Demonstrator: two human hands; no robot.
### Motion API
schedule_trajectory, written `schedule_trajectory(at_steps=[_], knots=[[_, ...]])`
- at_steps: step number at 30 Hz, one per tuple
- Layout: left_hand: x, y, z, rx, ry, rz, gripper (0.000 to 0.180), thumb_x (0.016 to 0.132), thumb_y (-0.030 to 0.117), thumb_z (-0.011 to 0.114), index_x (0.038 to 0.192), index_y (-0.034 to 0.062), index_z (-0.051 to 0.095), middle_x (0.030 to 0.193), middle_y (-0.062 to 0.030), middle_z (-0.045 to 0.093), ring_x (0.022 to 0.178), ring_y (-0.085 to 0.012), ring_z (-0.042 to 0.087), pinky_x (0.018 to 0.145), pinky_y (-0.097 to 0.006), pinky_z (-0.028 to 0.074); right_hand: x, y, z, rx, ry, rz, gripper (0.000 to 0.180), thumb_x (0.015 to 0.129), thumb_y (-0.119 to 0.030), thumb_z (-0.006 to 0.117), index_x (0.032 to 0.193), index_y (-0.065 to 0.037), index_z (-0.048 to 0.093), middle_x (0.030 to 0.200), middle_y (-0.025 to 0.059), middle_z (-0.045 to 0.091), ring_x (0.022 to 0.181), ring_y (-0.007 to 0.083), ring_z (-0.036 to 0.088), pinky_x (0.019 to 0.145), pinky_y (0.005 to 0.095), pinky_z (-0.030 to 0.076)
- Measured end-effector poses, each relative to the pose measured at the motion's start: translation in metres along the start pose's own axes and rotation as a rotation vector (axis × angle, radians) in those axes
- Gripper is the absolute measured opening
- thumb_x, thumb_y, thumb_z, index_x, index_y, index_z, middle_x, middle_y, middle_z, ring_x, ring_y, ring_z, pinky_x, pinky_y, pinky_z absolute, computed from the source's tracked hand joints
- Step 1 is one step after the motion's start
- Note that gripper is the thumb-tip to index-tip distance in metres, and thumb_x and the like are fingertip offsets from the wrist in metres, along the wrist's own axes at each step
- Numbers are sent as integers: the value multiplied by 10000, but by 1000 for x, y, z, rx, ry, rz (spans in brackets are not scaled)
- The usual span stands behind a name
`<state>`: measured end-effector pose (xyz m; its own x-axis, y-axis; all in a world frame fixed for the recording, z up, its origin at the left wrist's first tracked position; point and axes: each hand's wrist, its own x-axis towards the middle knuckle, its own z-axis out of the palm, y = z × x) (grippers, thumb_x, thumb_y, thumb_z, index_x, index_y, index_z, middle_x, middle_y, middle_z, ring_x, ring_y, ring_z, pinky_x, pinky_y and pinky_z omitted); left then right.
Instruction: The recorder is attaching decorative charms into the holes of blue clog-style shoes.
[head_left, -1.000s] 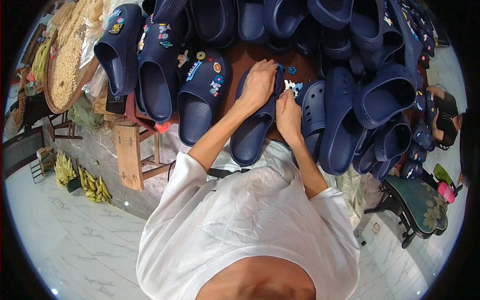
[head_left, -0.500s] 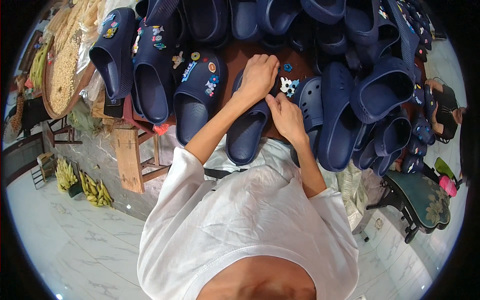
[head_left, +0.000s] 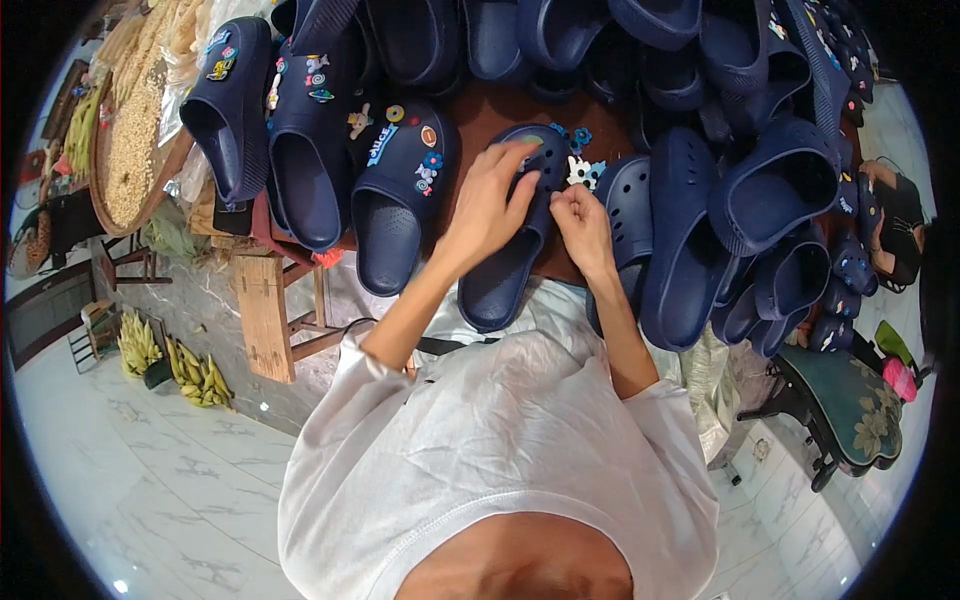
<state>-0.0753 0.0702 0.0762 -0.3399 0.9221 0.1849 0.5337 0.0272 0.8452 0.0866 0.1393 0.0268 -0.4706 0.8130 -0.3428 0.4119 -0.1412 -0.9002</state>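
Note:
A navy clog (head_left: 500, 280) lies in front of me, its holed toe pointing away. My left hand (head_left: 488, 200) rests over its upper with the fingers stretched and the thumb apart; something greenish shows by the fingertips, too small to name. Right of the clog, my right hand (head_left: 583, 228) is closed in a pinch by the clog's side; what it holds, if anything, is hidden. Just beyond it lie a white charm (head_left: 583, 172) and small blue flower charms (head_left: 581, 136) on the brown tabletop (head_left: 490, 105).
Left of me stand clogs with colourful charms, such as a navy clog (head_left: 405, 165). Plain clogs (head_left: 685, 240) crowd the right and far side. A wooden stool (head_left: 264, 318), a round tray of pale kernels (head_left: 130, 165) and a dark chair (head_left: 835, 410) stand around. Another person (head_left: 897, 225) is at far right.
My left hand has drawn back and turned toward the left, uncovering the clog's holed toe. My right hand has curled into a pinch and shifted slightly right.

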Motion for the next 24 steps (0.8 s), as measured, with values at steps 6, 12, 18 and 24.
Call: schedule_trajectory(at_steps=[6, 12, 18, 24], knots=[[-37, -2, 26, 71, 122, -75, 371, 968, 87, 501, 1317, -32, 544, 1365, -261, 503, 1287, -445, 452, 1098, -477, 369, -4, -29, 12, -158, 138, -250, 200, 942, -200, 635, 929, -18, 552, 636, 112, 588, 588, 240, 607, 588, 384, 467], [-23, -9, 9, 2, 140, -81, 418, 892, 125, 655, 1283, 3, 574, 1253, -200, 581, 1149, -372, 550, 989, -435, 446, 24, -15, -7, -436, 265, -342, 206, 958, -182, 605, 1068, -20, 539, 897, 204, 632, 834, 407, 642, 720, 496, 490], [1, -27, 9, 129, 171, -108, 478, 794, 195, 803, 1211, 27, 641, 1060, -149, 613, 992, -300, 604, 849, -391, 498, 33, -38, -4, -543, 303, -550, 296, 943, -138, 606, 1216, -24, 585, 1122, 215, 567, 971, 411, 602, 823, 482, 504], [5, -27, 13, 125, 161, -126, 276, 825, 188, 770, 1049, 32, 728, 1018, -132, 646, 948, -305, 603, 822, -385, 496, 42, -44, 11, -640, 181, -608, 297, 934, -71, 582, 1227, -44, 629, 1146, 169, 575, 1070, 373, 560, 911, 463, 487]])
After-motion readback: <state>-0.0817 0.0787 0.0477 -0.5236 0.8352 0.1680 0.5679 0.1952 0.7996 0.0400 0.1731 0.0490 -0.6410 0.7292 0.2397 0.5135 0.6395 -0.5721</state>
